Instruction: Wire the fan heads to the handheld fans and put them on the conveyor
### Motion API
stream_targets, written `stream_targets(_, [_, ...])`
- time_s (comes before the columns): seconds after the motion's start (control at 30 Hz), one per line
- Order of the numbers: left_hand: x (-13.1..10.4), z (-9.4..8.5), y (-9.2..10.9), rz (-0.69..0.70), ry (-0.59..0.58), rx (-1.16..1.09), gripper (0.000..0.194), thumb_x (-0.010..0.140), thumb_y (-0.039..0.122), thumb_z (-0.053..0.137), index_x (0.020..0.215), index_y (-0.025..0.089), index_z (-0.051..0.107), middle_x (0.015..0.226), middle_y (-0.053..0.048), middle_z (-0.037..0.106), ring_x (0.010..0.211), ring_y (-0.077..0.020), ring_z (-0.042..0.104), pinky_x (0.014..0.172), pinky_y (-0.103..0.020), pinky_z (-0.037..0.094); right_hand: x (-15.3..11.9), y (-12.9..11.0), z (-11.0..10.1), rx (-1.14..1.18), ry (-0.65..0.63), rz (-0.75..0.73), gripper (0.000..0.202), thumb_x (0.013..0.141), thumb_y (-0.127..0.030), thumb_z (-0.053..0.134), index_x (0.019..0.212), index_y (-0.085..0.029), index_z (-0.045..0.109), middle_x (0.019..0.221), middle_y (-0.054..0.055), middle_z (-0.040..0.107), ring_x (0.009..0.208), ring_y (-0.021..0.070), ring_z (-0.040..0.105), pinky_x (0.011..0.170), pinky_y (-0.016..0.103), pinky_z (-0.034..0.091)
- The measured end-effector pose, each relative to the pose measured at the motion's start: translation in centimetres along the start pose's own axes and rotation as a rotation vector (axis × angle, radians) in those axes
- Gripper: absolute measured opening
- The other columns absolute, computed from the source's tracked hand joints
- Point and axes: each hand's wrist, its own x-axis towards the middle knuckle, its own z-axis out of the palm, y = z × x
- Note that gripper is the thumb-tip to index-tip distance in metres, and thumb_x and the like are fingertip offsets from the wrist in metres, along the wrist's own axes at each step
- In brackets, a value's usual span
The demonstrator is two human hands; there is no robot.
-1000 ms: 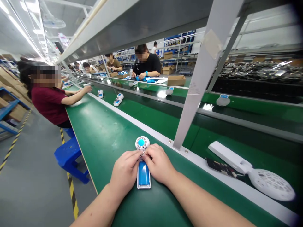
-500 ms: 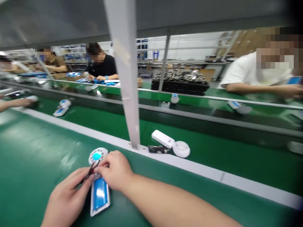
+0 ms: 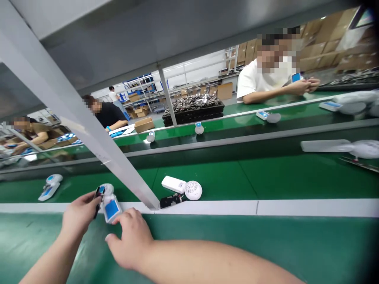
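My left hand (image 3: 79, 211) pinches a thin black board (image 3: 96, 203) at the left side of a white handheld-fan housing (image 3: 116, 220). That housing has a round head and a rectangular handle with blue film (image 3: 111, 209); it lies tilted at the belt's near edge. My right hand (image 3: 130, 234) is just below the handle, thumb and forefinger apart. Its forefinger is at the handle's lower corner; whether it touches I cannot tell. Wires between board and housing are too small to make out.
A slanting white post (image 3: 118, 169) stands right of the housing. Beyond it a white fan (image 3: 193, 190) with a black board (image 3: 171, 200) lies on the green belt (image 3: 225, 177). More housings lie along the line. A person in white (image 3: 266, 79) works opposite.
The housing has gone from the green worktop to the belt's edge, farther from me. My right hand has come off it and its fingers have spread. The view has swung right.
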Motion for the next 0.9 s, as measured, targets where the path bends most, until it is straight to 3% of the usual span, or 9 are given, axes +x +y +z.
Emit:
stream_targets(0.1, [3.3, 1.7, 2.7, 0.248, -0.03, 0.123, 0.029, 0.068, 0.034, 0.066, 0.091, 0.016, 0.071, 0.089, -0.01, 0.073, 0.104, -0.0386, 0.062, 0.089, -0.052, 0.049, 0.0, 0.0, 0.2, -0.074, -0.088, -0.042, 0.026, 0.078, -0.031, 0.062, 0.102, -0.021, 0.067, 0.106, 0.009, 0.064, 0.105, 0.0274, 0.06, 0.096, 0.04, 0.048])
stream_targets(0.2, [3.7, 5.6, 6.0, 0.56, -0.281, 0.135, 0.036, 0.07, 0.04, 0.068, 0.098, 0.019, 0.073, 0.118, -0.013, 0.068, 0.119, -0.034, 0.056, 0.104, -0.047, 0.041, 0.1, 0.0, 0.4, -0.205, -0.269, -0.133, 0.019, 0.078, -0.031, 0.058, 0.087, -0.021, 0.07, 0.093, 0.009, 0.068, 0.09, 0.0274, 0.065, 0.084, 0.039, 0.053])
stream_targets(0.33, [2.0, 11.9, 9.8, 0.852, -0.698, 0.11, 0.056, 0.055, 0.05, 0.082, 0.105, 0.028, 0.074, 0.124, -0.007, 0.067, 0.114, -0.0278, 0.062, 0.1, -0.038, 0.047, 0.2, -0.1, 0.4, -0.288, -0.301, -0.156, 0.018, 0.076, -0.029, 0.055, 0.083, -0.021, 0.07, 0.085, 0.007, 0.071, 0.077, 0.0261, 0.067, 0.068, 0.035, 0.054])
stream_targets(0.4, [1.2, 13.9, 10.8, 0.902, -0.805, 0.108, 0.069, 0.043, 0.047, 0.087, 0.109, 0.028, 0.073, 0.117, -0.007, 0.071, 0.109, -0.0291, 0.065, 0.095, -0.036, 0.051, 0.3, -0.1, 0.3, -0.28, -0.268, -0.138, 0.018, 0.075, -0.028, 0.055, 0.084, -0.021, 0.07, 0.087, 0.007, 0.073, 0.076, 0.0255, 0.068, 0.064, 0.033, 0.052])
stream_targets(0.47, [0.8, 14.4, 11.0, 0.894, -0.848, 0.111, 0.067, 0.041, 0.042, 0.088, 0.105, 0.027, 0.074, 0.105, -0.006, 0.074, 0.099, -0.0288, 0.069, 0.087, -0.034, 0.053, 0.3, 0.1, 0.3, -0.27, -0.262, -0.13, 0.018, 0.075, -0.027, 0.055, 0.084, -0.021, 0.07, 0.088, 0.007, 0.073, 0.076, 0.025, 0.068, 0.063, 0.032, 0.052])
stream_targets(0.57, [0.8, 12.8, 10.0, 0.794, -0.817, 0.094, 0.05, 0.052, 0.041, 0.083, 0.099, 0.026, 0.076, 0.098, -0.004, 0.075, 0.087, -0.0262, 0.071, 0.079, -0.031, 0.055, 0.3, 0.3, 0.5, -0.279, -0.276, -0.15, 0.017, 0.076, -0.027, 0.056, 0.081, -0.02, 0.07, 0.085, 0.008, 0.073, 0.076, 0.0247, 0.068, 0.064, 0.031, 0.051])
stream_targets(0.67, [0.8, 8.9, 7.7, 0.621, -0.695, 0.04, 0.044, 0.068, 0.043, 0.072, 0.108, 0.024, 0.072, 0.102, -0.006, 0.075, 0.09, -0.0268, 0.07, 0.077, -0.033, 0.055, 0.3, 0.4, 0.6, -0.27, -0.26, -0.148, 0.016, 0.077, -0.027, 0.056, 0.078, -0.02, 0.07, 0.082, 0.007, 0.072, 0.074, 0.024, 0.067, 0.065, 0.031, 0.051])
stream_targets(0.73, [0.2, 6.0, 5.8, 0.476, -0.607, 0.002, 0.04, 0.076, 0.044, 0.064, 0.109, 0.022, 0.07, 0.094, -0.007, 0.075, 0.086, -0.0266, 0.07, 0.073, -0.034, 0.056, 0.2, 0.4, 0.5, -0.238, -0.21, -0.125, 0.013, 0.077, -0.026, 0.058, 0.077, -0.021, 0.07, 0.081, 0.006, 0.071, 0.075, 0.0228, 0.067, 0.066, 0.03, 0.05])
stream_targets(0.9, [-5.3, 0.2, 0.5, 0.048, -0.455, -0.087, 0.044, 0.087, 0.048, 0.042, 0.108, 0.015, 0.063, 0.062, -0.003, 0.066, 0.052, -0.0198, 0.065, 0.047, -0.029, 0.053, 0.0, 0.2, 0.6, -0.187, -0.114, -0.081, 0.014, 0.08, -0.017, 0.055, 0.076, -0.02, 0.068, 0.083, 0.007, 0.071, 0.079, 0.0221, 0.066, 0.071, 0.03, 0.048])
